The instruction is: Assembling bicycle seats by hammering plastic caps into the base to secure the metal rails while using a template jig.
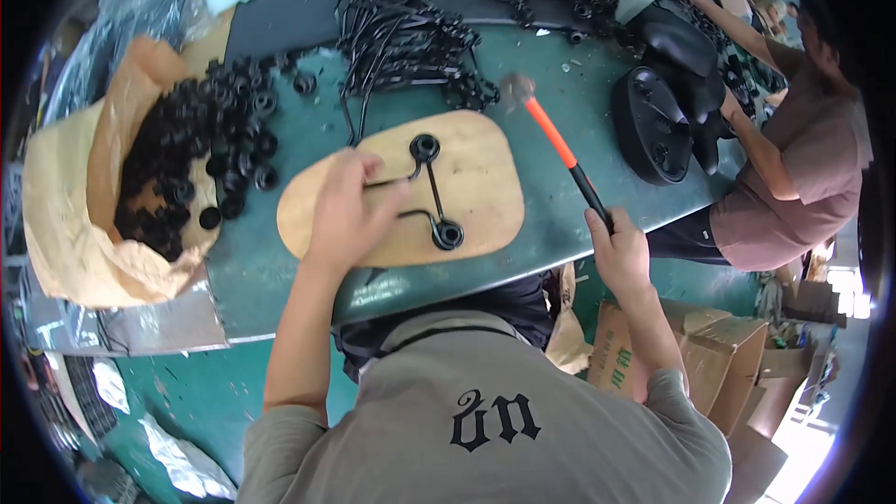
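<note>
A light wooden board (485, 189) with rounded corners lies on the green table in front of me. On it rests a bent black metal rod piece (435, 189), with a round black ring or bushing at each of two bends. My left hand (350, 205) is over the board's left part, thumb and fingers apart and slightly blurred, covering the rod's left ends. My right hand (620, 247) grips a hammer (567, 151) by its black lower handle. The handle's upper part is orange, and the blurred head is raised at the board's far right.
An open paper sack (65, 196) on the left spills black round parts (233, 117). Bent black rods (401, 42) are piled beyond the board. On the right sit black padded, seat-like pieces (651, 126), beside a person (793, 159) reaching over the table. Cardboard boxes (695, 355) stand below.
</note>
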`<act>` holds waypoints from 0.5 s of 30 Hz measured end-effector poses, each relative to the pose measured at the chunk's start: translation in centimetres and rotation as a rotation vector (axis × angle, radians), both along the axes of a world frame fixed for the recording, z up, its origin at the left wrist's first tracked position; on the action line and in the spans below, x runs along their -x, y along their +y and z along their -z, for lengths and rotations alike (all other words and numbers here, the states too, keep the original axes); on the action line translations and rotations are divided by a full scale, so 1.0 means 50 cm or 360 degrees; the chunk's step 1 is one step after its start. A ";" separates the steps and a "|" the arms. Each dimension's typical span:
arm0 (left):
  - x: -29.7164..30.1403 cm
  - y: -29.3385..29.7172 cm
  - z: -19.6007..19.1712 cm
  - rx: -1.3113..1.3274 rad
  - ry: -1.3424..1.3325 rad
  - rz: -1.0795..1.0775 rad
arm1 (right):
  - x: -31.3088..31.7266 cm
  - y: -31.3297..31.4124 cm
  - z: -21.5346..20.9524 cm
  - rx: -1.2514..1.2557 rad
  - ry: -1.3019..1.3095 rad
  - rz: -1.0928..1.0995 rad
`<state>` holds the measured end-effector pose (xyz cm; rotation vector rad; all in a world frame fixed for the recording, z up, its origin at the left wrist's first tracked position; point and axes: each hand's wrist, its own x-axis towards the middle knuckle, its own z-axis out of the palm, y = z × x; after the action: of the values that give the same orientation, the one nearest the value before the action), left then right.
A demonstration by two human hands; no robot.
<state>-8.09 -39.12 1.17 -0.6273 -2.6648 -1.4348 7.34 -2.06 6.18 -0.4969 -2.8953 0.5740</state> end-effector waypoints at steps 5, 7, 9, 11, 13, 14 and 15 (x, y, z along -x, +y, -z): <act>-0.026 0.009 -0.049 0.0304 0.0158 0.0335 | 0.005 0.028 0.029 -0.0529 0.0317 -0.0073; -0.028 0.033 -0.063 0.0270 0.0149 0.0345 | 0.027 -0.016 -0.007 -0.0396 0.0450 -0.0185; -0.030 0.073 -0.076 0.0185 0.0219 0.0361 | 0.053 -0.067 -0.030 0.0381 0.0342 -0.0489; -0.035 0.111 -0.085 0.0112 0.0215 0.0374 | 0.075 -0.131 -0.024 0.1497 -0.0127 -0.0450; -0.043 0.129 -0.079 -0.0051 0.0127 0.0326 | 0.118 -0.147 -0.037 0.1761 -0.0485 -0.0584; -0.038 0.124 -0.078 -0.0075 0.0121 0.0303 | 0.141 -0.149 -0.052 0.1782 -0.0665 -0.0608; -0.037 0.111 -0.083 -0.0082 0.0151 0.0301 | 0.166 -0.148 -0.065 0.1798 -0.0847 -0.0632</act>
<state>-6.22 -33.57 5.31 -0.9395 -2.5459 -1.4709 -0.97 -9.46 9.45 -0.1551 -2.8108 2.4862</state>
